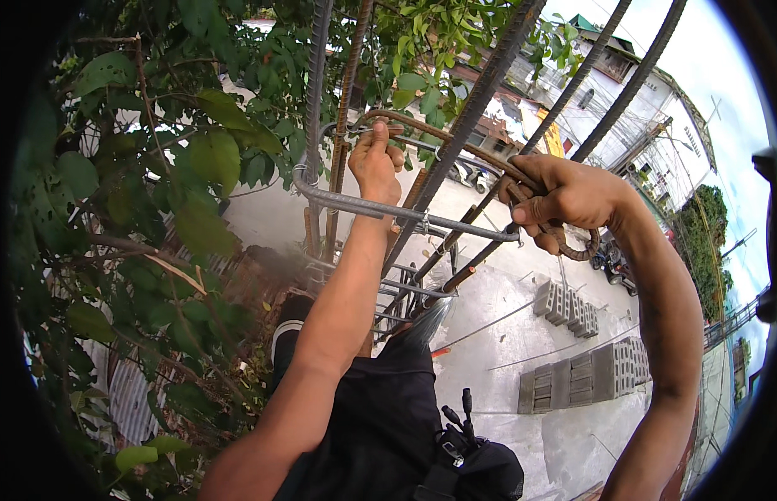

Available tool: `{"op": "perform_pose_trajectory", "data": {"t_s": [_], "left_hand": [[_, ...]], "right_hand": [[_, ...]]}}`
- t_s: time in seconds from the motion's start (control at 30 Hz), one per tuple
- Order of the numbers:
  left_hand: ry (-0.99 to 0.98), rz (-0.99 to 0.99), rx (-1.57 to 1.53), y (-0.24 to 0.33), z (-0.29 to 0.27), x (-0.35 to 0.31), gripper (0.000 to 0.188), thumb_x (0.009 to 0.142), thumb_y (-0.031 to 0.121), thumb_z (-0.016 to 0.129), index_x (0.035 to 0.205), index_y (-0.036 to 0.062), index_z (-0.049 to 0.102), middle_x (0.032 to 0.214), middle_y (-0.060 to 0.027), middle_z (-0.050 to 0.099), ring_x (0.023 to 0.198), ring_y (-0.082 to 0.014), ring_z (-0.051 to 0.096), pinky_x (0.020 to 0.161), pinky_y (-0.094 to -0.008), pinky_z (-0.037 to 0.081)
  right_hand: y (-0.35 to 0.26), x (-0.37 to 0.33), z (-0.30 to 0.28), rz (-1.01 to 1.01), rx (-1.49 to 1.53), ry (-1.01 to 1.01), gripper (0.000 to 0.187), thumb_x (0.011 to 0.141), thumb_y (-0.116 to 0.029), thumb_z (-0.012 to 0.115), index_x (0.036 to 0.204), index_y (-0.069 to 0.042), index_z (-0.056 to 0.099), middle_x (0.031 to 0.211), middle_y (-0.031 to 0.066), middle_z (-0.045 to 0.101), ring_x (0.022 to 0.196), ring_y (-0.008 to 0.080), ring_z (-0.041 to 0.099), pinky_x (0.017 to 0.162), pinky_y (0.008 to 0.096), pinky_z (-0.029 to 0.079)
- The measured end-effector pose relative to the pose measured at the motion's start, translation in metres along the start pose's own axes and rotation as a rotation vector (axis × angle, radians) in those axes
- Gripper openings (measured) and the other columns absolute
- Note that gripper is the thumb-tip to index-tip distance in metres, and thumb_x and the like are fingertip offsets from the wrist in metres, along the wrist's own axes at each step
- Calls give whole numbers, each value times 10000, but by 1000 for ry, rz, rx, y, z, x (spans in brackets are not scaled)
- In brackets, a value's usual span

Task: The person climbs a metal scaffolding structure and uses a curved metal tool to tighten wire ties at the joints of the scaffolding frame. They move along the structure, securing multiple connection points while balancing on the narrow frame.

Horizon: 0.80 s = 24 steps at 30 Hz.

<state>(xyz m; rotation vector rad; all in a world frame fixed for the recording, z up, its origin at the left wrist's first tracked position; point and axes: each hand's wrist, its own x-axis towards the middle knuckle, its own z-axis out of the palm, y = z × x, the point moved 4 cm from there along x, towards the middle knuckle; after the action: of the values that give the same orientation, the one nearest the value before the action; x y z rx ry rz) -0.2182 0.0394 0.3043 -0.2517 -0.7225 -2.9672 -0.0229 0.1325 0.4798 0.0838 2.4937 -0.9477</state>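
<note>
My left hand [376, 165] reaches up through a grey steel stirrup [363, 203]. Its fingers are closed at the bent far-left end of a rusty steel bar [434, 132]; just what lies under the thumb is partly hidden. My right hand [576, 196] wraps round the right end of this bar, where a rusty curled loop [590, 250] hangs below the fingers. Tall ribbed rebars [468, 104] pass up between the hands. Thin wire ties [425, 220] hold the stirrup to them.
Leafy branches [213, 159] crowd the left side. More stirrups [393, 288] surround the rebars below, near my legs. Far down on the concrete ground [480, 334] stand stacked hollow blocks [585, 376], with motorcycles [614, 267] beyond. A black pouch [480, 463] is at my waist.
</note>
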Motion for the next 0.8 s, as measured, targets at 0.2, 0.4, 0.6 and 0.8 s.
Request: {"op": "perform_pose_trajectory", "data": {"t_s": [0.2, 0.4, 0.6, 0.8], "left_hand": [[4, -100, -57, -5, -2, 3, 184, 902, 262, 590, 898, 78, 580, 634, 6, 512, 443, -90, 444, 389, -217, 278], [-87, -104, -85, -10, -4, 7, 194, 930, 256, 536, 971, 69, 568, 723, -8, 557, 485, -101, 488, 398, -219, 294], [-476, -115, -482, 1, -2, -9, 504, 906, 395, 453, 1273, 50, 441, 1221, -124, 536, 692, -190, 599, 503, -254, 406], [-492, -65, -399, 6, 4, -12, 651, 835, 511, 484, 1265, 26, 425, 1215, -143, 534, 826, -227, 619, 663, -344, 540]], "right_hand": [[-16, 1, -11, 78, -201, 23, 149, 820, -74, 580, 902, -11, 472, 649, 84, 576, 477, 184, 599, 384, 302, 452], [-30, 1, -8, 72, -406, 55, 151, 809, -76, 580, 880, 1, 472, 642, 102, 586, 469, 173, 598, 402, 298, 444], [-31, -7, 21, -83, -1225, 422, 273, 746, 9, 543, 995, 8, 432, 678, 181, 573, 726, 409, 591, 621, 469, 472], [-6, -5, 45, -151, -1482, 662, 248, 802, -63, 532, 1029, -40, 436, 827, 145, 593, 630, 297, 629, 502, 384, 485]]}}
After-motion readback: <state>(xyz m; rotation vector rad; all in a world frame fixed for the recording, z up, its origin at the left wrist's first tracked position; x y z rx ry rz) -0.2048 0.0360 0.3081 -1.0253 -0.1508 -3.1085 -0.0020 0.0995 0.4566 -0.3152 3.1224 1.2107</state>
